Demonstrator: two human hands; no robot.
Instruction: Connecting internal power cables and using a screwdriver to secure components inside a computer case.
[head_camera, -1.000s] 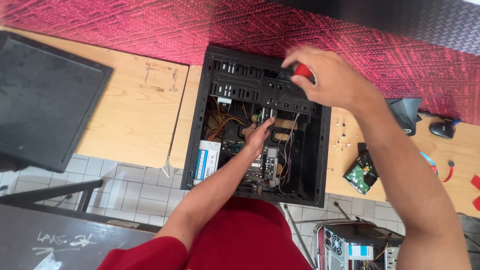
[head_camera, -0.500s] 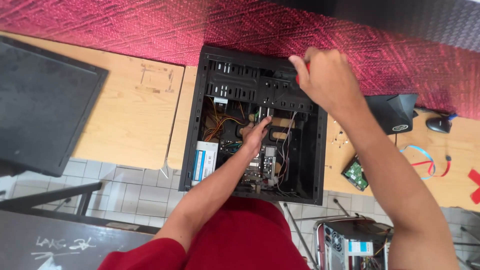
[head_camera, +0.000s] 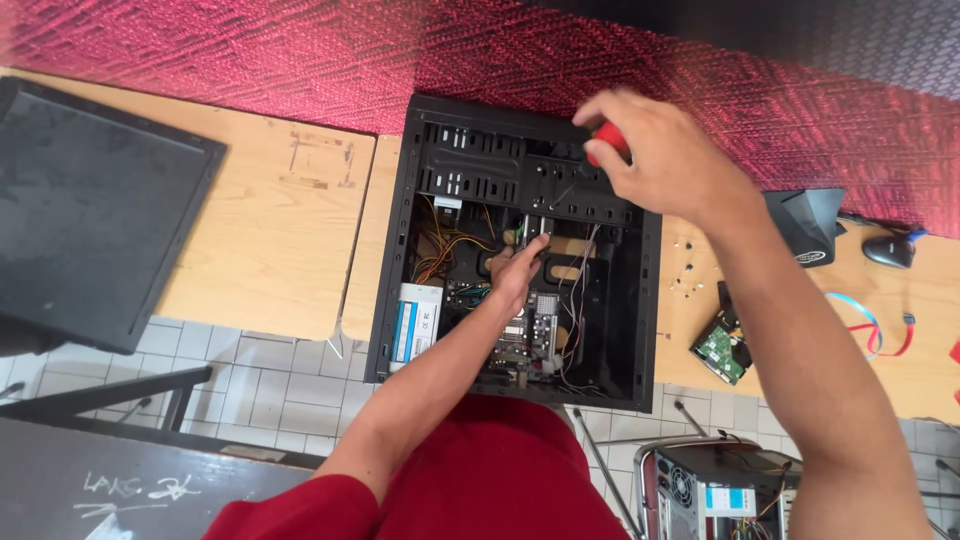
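Spanning wooden desks (head_camera: 280, 230), open computer case (head_camera: 640, 300), right hand (head_camera: 650, 155) gripping red-handled screwdriver (head_camera: 607, 140), left hand (head_camera: 518, 268) loose inside, tiled floor (head_camera: 240, 375)

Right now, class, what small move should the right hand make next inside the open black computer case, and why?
Probably lower the red-handled screwdriver straight down: the right hand grips it above the drive bay, while the left hand steadies parts inside the open black computer case.

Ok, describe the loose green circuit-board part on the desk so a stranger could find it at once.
Start at the open black computer case lying on the wooden desk. Go past its right wall, beyond the person's right forearm, to the desk's near edge. There lies the bare drive, green circuit board up: the only green thing there, beside a red and blue cable.
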